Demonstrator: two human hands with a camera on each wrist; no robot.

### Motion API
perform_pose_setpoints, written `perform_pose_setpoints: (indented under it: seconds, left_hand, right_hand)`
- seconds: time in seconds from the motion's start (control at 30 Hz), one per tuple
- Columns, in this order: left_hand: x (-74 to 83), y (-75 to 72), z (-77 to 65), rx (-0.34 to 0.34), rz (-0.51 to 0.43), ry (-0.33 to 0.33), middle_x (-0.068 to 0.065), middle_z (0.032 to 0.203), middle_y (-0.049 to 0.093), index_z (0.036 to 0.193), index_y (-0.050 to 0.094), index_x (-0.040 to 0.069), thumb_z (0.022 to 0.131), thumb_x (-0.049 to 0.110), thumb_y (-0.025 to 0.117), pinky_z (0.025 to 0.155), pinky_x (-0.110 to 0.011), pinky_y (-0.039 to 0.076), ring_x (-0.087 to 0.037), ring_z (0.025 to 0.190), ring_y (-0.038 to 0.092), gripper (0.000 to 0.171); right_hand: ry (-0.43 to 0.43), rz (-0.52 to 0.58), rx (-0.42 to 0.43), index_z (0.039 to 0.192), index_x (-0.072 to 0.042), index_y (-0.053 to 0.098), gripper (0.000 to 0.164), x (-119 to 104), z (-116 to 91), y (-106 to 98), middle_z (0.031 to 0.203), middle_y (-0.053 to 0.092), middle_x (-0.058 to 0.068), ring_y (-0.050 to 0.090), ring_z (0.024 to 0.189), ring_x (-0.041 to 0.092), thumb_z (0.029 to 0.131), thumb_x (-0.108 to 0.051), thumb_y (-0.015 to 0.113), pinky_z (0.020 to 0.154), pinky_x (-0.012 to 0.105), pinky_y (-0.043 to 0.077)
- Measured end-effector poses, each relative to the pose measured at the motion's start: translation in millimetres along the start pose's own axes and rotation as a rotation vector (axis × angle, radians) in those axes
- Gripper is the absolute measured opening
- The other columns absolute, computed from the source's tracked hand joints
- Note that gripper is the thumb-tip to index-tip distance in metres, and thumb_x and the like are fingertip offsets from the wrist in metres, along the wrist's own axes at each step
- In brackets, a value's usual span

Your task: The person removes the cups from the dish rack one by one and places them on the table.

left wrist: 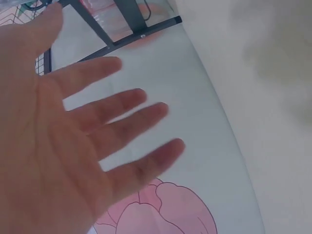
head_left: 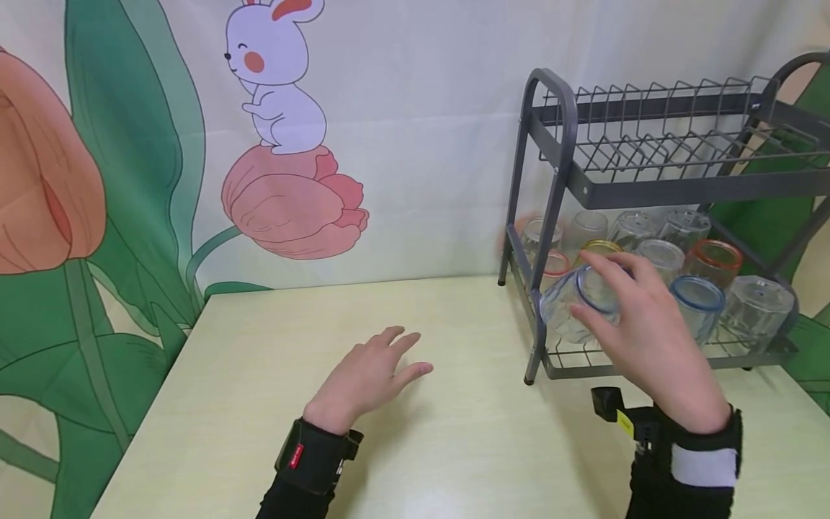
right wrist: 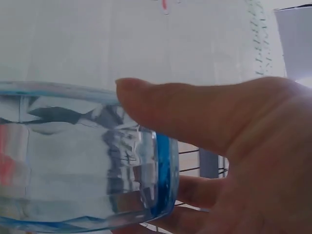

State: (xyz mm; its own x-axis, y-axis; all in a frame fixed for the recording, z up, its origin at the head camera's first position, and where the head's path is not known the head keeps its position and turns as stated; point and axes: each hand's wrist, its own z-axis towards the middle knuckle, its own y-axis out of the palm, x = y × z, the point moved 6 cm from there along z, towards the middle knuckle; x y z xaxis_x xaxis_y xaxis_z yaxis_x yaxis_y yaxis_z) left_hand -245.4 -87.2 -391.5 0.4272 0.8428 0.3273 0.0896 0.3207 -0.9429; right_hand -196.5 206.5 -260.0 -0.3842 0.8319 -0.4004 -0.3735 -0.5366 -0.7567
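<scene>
My right hand [head_left: 648, 339] grips a clear faceted glass [head_left: 560, 310] with a blue-tinted end at the front left of the rack's lower shelf. The glass lies tilted, its blue end toward my palm. Seen from the right wrist, the thumb presses one side of the glass [right wrist: 68, 170] while the other fingers, partly hidden, curl round the far side. Over the table, left of the rack, hovers my left hand [head_left: 366, 375], fingers spread and holding nothing. The left wrist view shows its bare palm [left wrist: 53, 136].
A dark two-tier dish rack [head_left: 681, 191] stands at the right of the pale table [head_left: 246, 404]. Several upturned glasses fill its lower shelf, including a blue-based glass [head_left: 697, 303] and a red-based glass [head_left: 716, 259]. The upper wire basket [head_left: 661, 148] overhangs them. Behind hangs a printed curtain [head_left: 428, 144].
</scene>
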Motion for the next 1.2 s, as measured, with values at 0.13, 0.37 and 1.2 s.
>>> perform_pose_setpoints:
  seconds: [0.13,0.37,1.2]
  left_hand:
    - [4.8,-10.5,0.1,0.076,0.013,0.076,-0.011,0.144,0.047,0.143,0.051,0.016,0.096,0.062,0.044,0.102,-0.049,0.042,-0.028,0.125,0.051,0.066]
    - [9.9,-22.4,-7.1,0.142,-0.039,0.118,-0.005,0.143,0.048,0.143,0.051,0.021,0.095,0.065,0.043,0.103,-0.046,0.041,-0.026,0.119,0.056,0.066]
    - [62.3,-93.3,-3.1,0.463,-0.413,0.324,0.006,0.150,0.037,0.152,0.036,0.024,0.089,0.043,0.070,0.106,-0.035,0.038,-0.010,0.134,0.039,0.074]
  right_hand:
    - [-0.015,0.030,-0.005,0.146,-0.012,0.047,0.067,-8.5,-1.8,-6.4,0.137,0.042,0.024,0.045,0.119,0.046,0.086,-0.016,0.077,0.083,0.063,0.042]
    - [-0.057,0.111,-0.011,0.146,-0.021,0.048,0.067,-22.3,-12.0,-12.0,0.142,0.044,0.013,0.045,0.125,0.039,0.085,-0.022,0.078,0.087,0.060,0.043]
    - [0.049,0.739,0.079,0.145,-0.014,0.047,0.061,-25.4,11.8,16.9,0.143,0.044,0.005,0.047,0.127,0.021,0.090,0.001,0.067,0.092,0.019,0.048]
